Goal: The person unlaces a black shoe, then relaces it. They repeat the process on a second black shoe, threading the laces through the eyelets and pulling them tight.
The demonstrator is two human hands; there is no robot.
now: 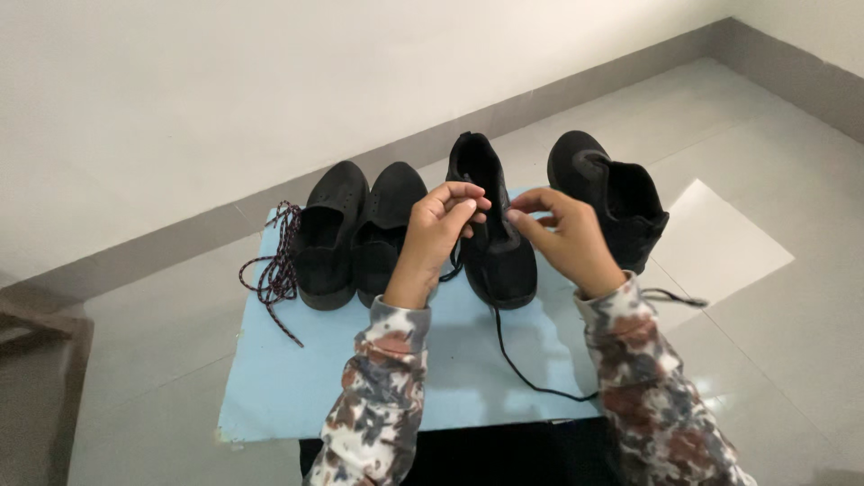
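Both hands — left hand (441,216), right hand (562,232) — pinch the black lace (513,355) over the black shoe (495,243); loose fingers might drop it.

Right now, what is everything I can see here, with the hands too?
black low-top fabric shoes: two, side by side, left part of the mat
black fabric shoe being laced: one, mat centre, under the hands
black high-top shoe: one, right edge of the mat
dark red-and-black speckled lace: one, loose, left of the shoes
thin black lace: one, trailing from the centre shoe
light blue mat: one, on the grey floor
left hand: pinching lace
right hand: pinching lace
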